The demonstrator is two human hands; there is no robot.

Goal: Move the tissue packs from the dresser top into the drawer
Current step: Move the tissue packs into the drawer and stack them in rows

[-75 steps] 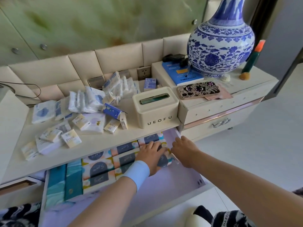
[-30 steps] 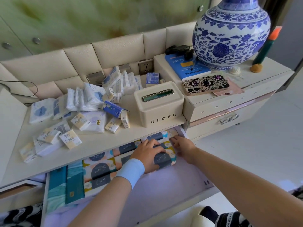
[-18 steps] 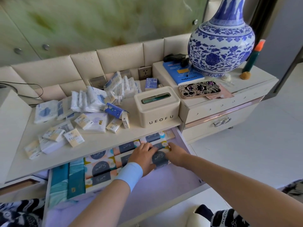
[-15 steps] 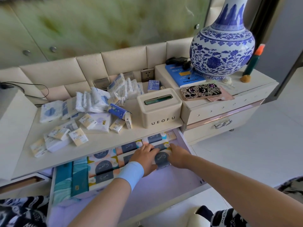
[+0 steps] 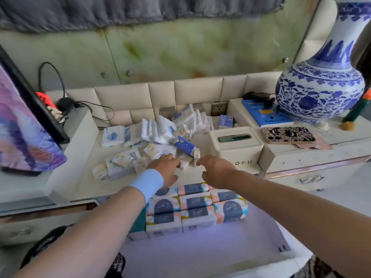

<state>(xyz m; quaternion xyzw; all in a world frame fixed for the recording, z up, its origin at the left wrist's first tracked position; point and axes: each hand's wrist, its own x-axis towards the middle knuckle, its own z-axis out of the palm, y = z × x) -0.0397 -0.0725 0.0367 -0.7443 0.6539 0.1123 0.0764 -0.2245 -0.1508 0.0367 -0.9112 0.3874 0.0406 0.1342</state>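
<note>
Both hands have left the open white drawer (image 5: 289,255) for the cream dresser top (image 5: 190,175): left hand (image 5: 166,167) and right hand (image 5: 215,170) loosely open at twelve o'clock, holding nothing; patterned soft tissue packs (image 5: 195,206) fill the drawer's rear.

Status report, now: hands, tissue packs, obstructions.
Left hand and right hand open, over the dresser top. Small tissue packs unmoved. Drawer open. Tissue box close right.
</note>
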